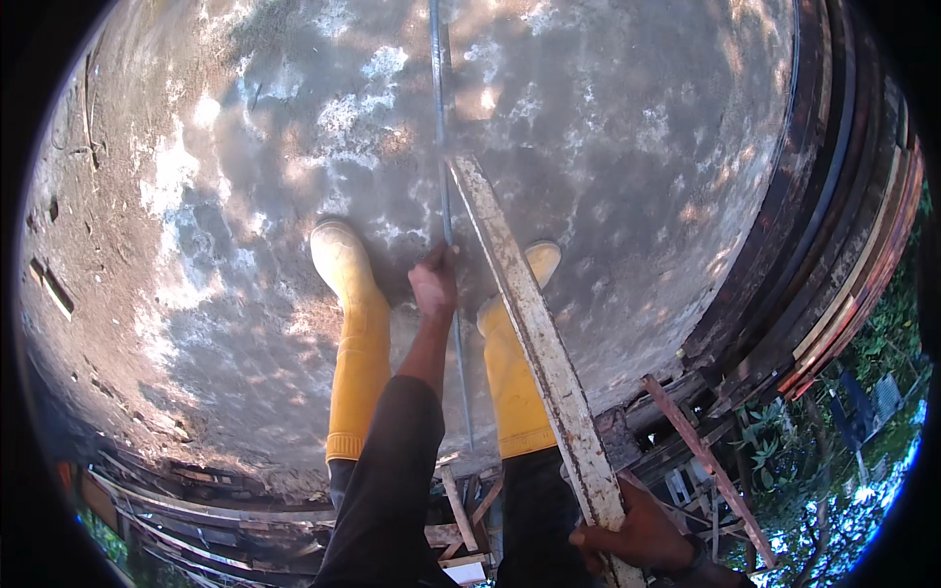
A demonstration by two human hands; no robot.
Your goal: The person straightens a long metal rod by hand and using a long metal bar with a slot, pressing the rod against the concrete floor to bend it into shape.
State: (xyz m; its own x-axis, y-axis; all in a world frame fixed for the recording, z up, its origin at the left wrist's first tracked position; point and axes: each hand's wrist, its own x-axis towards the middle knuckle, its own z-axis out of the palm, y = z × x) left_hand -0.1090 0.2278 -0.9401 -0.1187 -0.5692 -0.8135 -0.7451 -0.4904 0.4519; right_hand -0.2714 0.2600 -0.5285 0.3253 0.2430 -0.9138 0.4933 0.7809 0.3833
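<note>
My left hand (434,282) is closed round a long, thin grey rod (438,108). The rod runs from the top of the view down between my legs, past my fist. In my right hand (642,534), at the lower right, is the near end of a long, flat pale bar with brown stains (537,328). I cannot make out whether it is wood or painted metal. It slants up and left across my right boot (515,377), and its far end lies close beside the rod. My left boot (358,343), also yellow, stands left of the rod.
The concrete ground (627,225) is stained and patchy. Long dark beams and planks (833,245) are stacked along the right side. More timber (216,510) lies behind me at the lower left. A reddish bar (706,461) leans at the lower right by green plants (774,441).
</note>
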